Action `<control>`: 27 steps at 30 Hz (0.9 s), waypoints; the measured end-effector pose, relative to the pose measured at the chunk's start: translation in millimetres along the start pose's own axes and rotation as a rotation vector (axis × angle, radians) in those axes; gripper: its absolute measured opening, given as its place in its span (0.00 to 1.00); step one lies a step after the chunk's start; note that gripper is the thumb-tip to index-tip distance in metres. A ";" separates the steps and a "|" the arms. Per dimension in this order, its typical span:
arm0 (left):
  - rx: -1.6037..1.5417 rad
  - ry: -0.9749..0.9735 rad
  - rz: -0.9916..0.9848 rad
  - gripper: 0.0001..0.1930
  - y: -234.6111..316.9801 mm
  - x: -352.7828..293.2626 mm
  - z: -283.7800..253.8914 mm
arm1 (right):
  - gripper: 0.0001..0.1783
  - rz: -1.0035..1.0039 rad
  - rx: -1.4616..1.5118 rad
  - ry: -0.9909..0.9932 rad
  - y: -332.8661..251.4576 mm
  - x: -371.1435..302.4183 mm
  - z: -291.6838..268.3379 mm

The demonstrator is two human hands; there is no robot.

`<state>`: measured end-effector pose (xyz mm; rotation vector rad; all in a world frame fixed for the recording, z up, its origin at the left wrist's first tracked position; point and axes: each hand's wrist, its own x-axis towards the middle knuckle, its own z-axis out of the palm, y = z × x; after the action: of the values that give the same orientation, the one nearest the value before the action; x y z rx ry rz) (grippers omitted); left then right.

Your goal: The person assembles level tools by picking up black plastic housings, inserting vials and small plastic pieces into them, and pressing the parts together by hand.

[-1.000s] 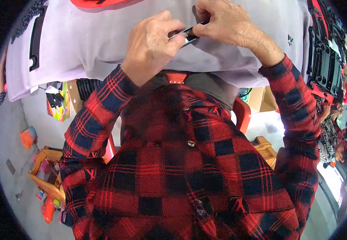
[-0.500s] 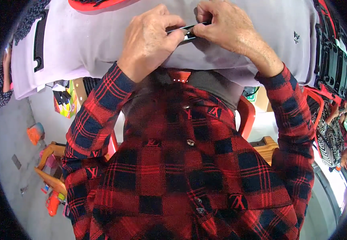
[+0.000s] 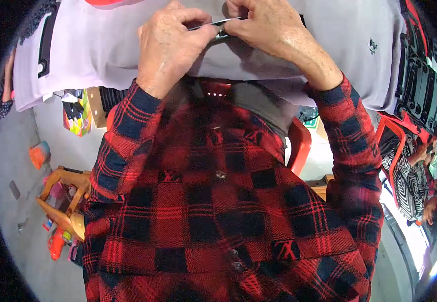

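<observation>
My left hand (image 3: 168,48) and my right hand (image 3: 271,32) are close together over the cloth-covered table (image 3: 107,50). Thumbs and fingertips of both pinch a narrow black strip with a shiny edge (image 3: 222,34). Much of the strip is hidden behind the fingers, so its exact kind does not show. A dark end of something (image 3: 302,20) peeks out past my right hand; whether it belongs to the strip I cannot tell. Farther left on the cloth lies a long black slotted piece (image 3: 46,43).
Black slotted parts (image 3: 420,83) are piled at the right edge. The rim of a red tray (image 3: 108,1) shows at the far edge. A small dark patch (image 3: 373,46) marks the cloth. Below are a wooden stool (image 3: 65,194) and a red chair (image 3: 299,146). Another person (image 3: 412,186) sits at right.
The whole view has shifted slightly, so my hands and the table appear a little farther left and up. Both hands keep their pinch on the strip.
</observation>
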<state>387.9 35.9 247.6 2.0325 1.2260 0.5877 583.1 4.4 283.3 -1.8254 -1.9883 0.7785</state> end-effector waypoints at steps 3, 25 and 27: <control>-0.023 0.009 0.050 0.11 -7.9 -0.1 2.5 | 0.11 -0.026 0.003 0.038 3.4 0.1 3.0; -0.065 -0.015 0.033 0.07 35.3 -0.3 -11.7 | 0.11 -0.055 0.015 0.053 1.3 -5.2 -1.8; -0.106 -0.002 0.036 0.07 35.9 0.7 -12.4 | 0.11 -0.066 0.013 0.055 4.1 -4.6 -0.8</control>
<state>400.7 28.9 282.7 1.9696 1.1349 0.6545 587.5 0.1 282.0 -1.7455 -1.9937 0.7116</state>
